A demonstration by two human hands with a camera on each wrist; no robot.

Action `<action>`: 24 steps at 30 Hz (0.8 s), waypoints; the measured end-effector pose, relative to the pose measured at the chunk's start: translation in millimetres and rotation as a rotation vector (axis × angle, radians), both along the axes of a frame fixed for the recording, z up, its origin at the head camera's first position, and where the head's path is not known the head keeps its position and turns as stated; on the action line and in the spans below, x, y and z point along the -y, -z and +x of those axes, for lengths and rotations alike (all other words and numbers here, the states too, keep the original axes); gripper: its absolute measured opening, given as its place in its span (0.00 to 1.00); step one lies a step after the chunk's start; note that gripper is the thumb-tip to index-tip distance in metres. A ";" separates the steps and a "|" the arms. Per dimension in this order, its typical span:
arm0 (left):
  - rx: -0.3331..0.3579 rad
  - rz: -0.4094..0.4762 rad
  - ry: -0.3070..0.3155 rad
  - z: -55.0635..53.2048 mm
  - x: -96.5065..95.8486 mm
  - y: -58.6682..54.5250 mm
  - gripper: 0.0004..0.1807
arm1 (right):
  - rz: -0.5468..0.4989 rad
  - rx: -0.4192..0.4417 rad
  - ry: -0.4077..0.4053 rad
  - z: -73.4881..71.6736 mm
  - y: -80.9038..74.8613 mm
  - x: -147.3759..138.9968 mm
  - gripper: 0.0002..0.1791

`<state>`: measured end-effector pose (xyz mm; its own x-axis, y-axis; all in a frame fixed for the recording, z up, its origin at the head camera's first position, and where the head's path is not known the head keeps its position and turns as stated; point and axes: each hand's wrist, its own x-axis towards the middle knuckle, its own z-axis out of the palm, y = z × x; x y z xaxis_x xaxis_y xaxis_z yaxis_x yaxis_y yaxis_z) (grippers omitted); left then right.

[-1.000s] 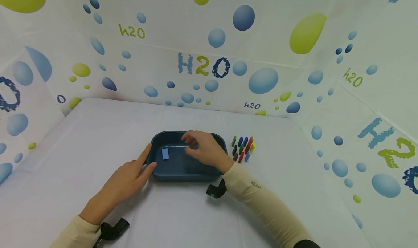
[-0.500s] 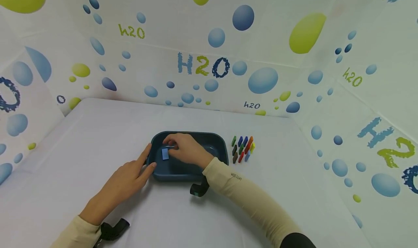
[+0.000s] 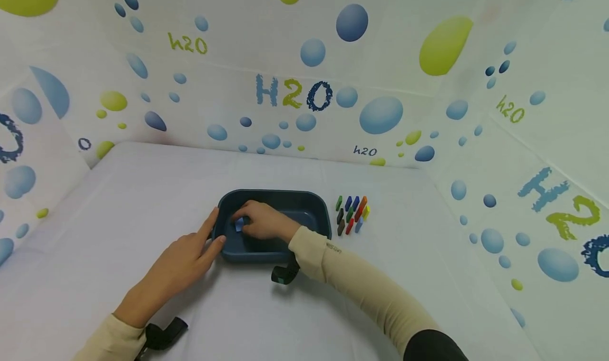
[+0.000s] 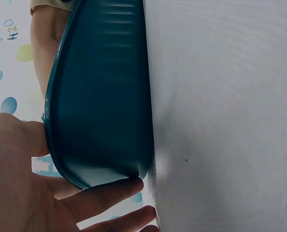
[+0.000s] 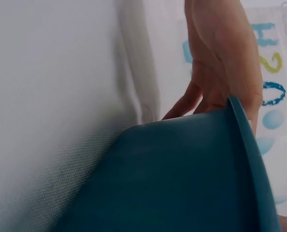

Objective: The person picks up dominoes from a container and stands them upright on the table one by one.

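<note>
A dark teal tray (image 3: 309,207) stands on the white cloth in the head view. Inside its left part, my right hand (image 3: 264,222) pinches a small light blue rectangular block (image 3: 239,224) between thumb and index finger; the fingers cover some of it. My left hand (image 3: 178,260) rests against the tray's left end, fingers extended. From the left wrist, the thumb of that hand (image 4: 17,164) shows at the rim and its fingers spread along the outer wall. The tray wall (image 5: 167,179) hides my right fingertips in the right wrist view.
Right of the tray, several small coloured blocks stand in close rows, among them a green one (image 3: 339,203), a yellow one (image 3: 366,212) and a light blue one (image 3: 359,224). A patterned cloth wall (image 3: 228,59) rises behind and at both sides.
My right hand has moved left across the tray and come down onto the light blue block, which now looks tilted. My left hand has stayed at the tray's end.
</note>
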<state>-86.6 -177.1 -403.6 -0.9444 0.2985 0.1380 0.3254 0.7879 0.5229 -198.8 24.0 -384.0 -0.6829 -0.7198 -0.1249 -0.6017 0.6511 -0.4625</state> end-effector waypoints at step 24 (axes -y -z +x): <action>-0.012 0.006 0.002 0.1 0.4 -1.5 0.39 | 0.051 -0.103 0.034 6.7 6.3 5.9 0.10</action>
